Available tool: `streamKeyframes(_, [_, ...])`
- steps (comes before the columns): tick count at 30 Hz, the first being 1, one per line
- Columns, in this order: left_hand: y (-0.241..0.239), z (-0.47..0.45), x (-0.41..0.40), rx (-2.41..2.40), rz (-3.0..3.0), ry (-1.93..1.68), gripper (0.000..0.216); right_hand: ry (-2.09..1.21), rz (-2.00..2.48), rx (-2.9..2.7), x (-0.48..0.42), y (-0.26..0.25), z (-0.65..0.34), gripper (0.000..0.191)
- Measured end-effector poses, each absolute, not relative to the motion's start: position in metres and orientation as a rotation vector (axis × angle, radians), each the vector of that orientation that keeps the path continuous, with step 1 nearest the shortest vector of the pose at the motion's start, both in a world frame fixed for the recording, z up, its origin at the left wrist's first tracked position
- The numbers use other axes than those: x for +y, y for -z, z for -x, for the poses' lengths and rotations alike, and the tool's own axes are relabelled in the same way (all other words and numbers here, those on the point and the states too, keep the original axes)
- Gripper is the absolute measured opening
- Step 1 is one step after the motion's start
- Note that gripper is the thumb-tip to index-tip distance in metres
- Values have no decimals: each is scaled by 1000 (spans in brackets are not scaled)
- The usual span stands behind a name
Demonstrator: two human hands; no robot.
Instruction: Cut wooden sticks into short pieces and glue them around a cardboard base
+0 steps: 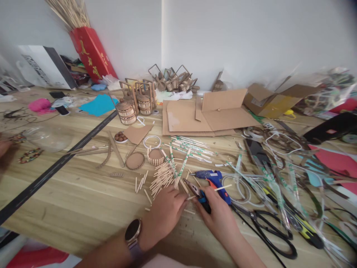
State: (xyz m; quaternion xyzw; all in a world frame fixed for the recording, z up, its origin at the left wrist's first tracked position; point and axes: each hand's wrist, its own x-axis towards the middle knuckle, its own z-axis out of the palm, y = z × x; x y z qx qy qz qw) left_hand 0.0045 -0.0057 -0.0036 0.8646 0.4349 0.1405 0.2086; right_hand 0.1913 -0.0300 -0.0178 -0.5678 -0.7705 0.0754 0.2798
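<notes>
At the near edge of the wooden table (92,208), just in front of you, your right hand (216,214) is wrapped around the pliers (196,190), and your left hand (164,212) is pinched narrow on a thin stick (191,198) beside their nose. A pale length (223,187) juts out past your right hand; it may be the same stick running behind your fingers, but they cover the middle, so you can't be sure from here. This looks like the cutting step: trimming sticks into short pieces, like those in the heap of short sticks (163,176) just beyond your left hand. The next snip, as I judge it, calls for you to set the stick square between the blades, match its length to the heap, and squeeze while your left fingertips stay clear of the edge. Farther out, the small ring of upright sticks (155,160) stands partly built, its spacing suggesting that even lengths matter. The glue gun (208,175) lies close beyond your right hand, so mind it as you turn the pliers.
</notes>
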Motion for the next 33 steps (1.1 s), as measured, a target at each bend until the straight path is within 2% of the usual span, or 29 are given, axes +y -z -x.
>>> streamKeyframes(11, [-7,-9,-15,1293,-2446,-162,31,-183,1690,-2044,-38,24,-182,8])
streamKeyframes(33, [-8,-16,-19,1357,-2431,-162,33,90,1743,-2159,-39,23,-173,4])
